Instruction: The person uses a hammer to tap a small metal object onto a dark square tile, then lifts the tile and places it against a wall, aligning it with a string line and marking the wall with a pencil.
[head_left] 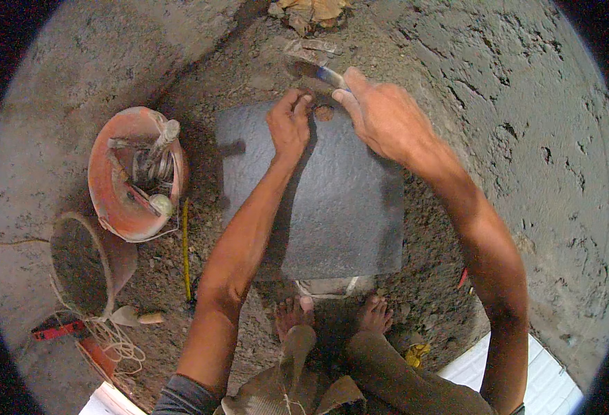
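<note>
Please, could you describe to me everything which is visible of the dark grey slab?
The dark grey slab, roughly square, looks like stone or tile, with a slightly rough, faintly shiny face. It lies apparently flat above the brown soil, its near edge just beyond the bare feet. At its far edge is a small, round, reddish-brown lump. The left hand is there too; contact is unclear. The left forearm hides part.
</note>
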A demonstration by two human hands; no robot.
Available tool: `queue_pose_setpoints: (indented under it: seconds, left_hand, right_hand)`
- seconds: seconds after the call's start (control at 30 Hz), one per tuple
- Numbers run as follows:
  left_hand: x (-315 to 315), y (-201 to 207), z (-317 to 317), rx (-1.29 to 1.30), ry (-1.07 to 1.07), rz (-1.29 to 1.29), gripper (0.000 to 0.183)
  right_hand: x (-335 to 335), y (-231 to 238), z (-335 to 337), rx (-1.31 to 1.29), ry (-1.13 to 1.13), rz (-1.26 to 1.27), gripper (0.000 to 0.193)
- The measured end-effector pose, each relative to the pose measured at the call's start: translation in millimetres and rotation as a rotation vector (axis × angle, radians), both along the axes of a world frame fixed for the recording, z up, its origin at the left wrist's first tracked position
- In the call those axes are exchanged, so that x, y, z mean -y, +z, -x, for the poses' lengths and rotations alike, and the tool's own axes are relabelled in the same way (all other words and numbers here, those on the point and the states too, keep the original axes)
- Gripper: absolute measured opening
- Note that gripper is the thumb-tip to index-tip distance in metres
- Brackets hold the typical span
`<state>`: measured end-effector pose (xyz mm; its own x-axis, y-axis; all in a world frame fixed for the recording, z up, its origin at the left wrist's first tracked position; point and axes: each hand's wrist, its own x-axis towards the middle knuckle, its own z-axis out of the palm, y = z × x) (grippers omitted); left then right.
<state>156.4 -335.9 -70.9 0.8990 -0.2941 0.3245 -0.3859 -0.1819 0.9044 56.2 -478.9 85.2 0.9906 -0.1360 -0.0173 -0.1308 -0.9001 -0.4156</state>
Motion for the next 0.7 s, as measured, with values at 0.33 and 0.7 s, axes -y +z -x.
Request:
queue_pose_setpoints:
  seconds: [0.33,0.7]
  left_hand:
    - [1.1,-6.1,-2.9,-0.034,0.048,-0.069,0.013]
    - [3.7,-4.0,-2.1,-0.204,0.021,0.129,0.014]
  right_hand:
    - [5.0,-7.5,2.2,0.019,0.005,-0.031,0.029]
    - [10.0,-8.0,11.3,0.039,-0.015,-0.020,0.029]
